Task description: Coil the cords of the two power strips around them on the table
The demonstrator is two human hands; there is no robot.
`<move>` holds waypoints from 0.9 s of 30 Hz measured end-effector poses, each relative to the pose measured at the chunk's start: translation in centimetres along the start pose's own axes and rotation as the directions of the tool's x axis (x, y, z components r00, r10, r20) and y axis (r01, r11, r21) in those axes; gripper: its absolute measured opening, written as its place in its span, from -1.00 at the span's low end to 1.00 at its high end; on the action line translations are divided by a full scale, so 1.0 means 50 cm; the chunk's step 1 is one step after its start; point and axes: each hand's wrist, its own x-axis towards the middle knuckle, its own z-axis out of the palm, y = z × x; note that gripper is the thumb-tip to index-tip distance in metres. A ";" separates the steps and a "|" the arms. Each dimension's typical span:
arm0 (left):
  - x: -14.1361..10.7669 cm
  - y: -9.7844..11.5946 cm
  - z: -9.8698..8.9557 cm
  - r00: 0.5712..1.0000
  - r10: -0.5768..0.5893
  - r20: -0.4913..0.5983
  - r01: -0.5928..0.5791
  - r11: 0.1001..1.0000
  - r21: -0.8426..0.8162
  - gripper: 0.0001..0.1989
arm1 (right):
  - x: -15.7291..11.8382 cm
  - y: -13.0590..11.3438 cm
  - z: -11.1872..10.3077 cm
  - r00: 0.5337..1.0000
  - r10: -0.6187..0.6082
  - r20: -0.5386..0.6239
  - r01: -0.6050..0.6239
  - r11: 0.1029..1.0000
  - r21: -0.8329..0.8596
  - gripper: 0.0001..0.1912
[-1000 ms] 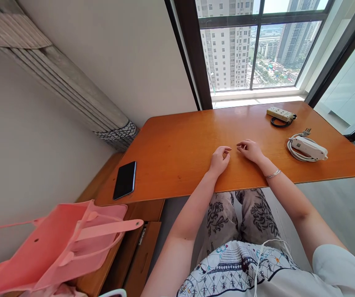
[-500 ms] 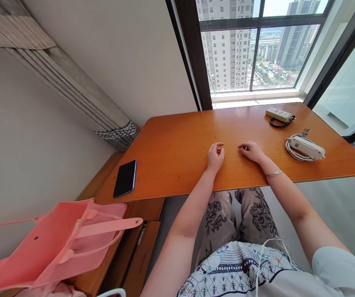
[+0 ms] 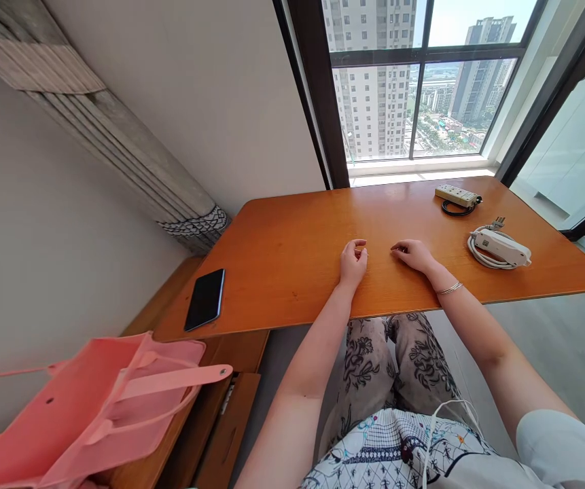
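Observation:
My left hand (image 3: 354,263) rests on its edge on the brown wooden table (image 3: 282,258), its fingers loosely curled and apart, with nothing in them. Across a short gap, my right hand (image 3: 414,255) lies palm down on the same tabletop, fingers loosely extended and empty. Nearest to it, on the right, is a white power strip (image 3: 503,247) with its cord coiled round it. Behind that sits a beige power strip (image 3: 458,195) with a black cord. A dark-screened tablet (image 3: 205,299) lies at the table's left end.
A pink bag (image 3: 103,407) stands at the lower left, beside the table, on a wooden cabinet (image 3: 228,421). Behind the table are a window (image 3: 424,102) and a wall. A grey curtain (image 3: 134,149) hangs at the left. My legs (image 3: 394,360) are at the table's front edge.
My view has tilted up slightly, so the table and window sit a little lower in the picture. Both hands keep almost the same place and pose on the table.

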 end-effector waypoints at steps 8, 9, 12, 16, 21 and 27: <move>-0.002 -0.003 0.000 0.999 0.001 0.036 -0.001 1.000 0.009 -0.83 | -0.001 0.000 0.005 1.000 0.006 -0.008 -0.006 1.000 0.002 -0.82; -0.002 -0.002 0.000 0.999 0.003 0.040 -0.003 1.000 0.009 -0.84 | -0.001 0.000 0.006 1.000 0.007 -0.009 -0.007 1.000 0.003 -0.82; -0.006 0.002 -0.001 0.998 0.002 0.056 -0.002 1.000 0.011 -0.84 | -0.002 0.000 0.006 1.000 0.010 -0.011 -0.010 1.000 0.005 -0.83; -0.009 0.011 -0.002 0.997 -0.005 0.079 0.004 1.000 0.019 -0.84 | -0.004 -0.002 0.005 1.000 0.013 -0.008 -0.013 1.000 -0.001 -0.83; -0.010 0.016 -0.004 0.995 -0.010 0.096 0.008 1.000 0.019 -0.84 | -0.005 -0.003 0.004 1.000 0.014 -0.001 -0.014 1.000 -0.013 -0.82; -0.010 0.013 -0.003 0.995 0.001 0.096 -0.003 1.000 0.020 -0.84 | -0.005 -0.001 0.006 1.000 0.008 0.001 -0.008 1.000 -0.022 -0.82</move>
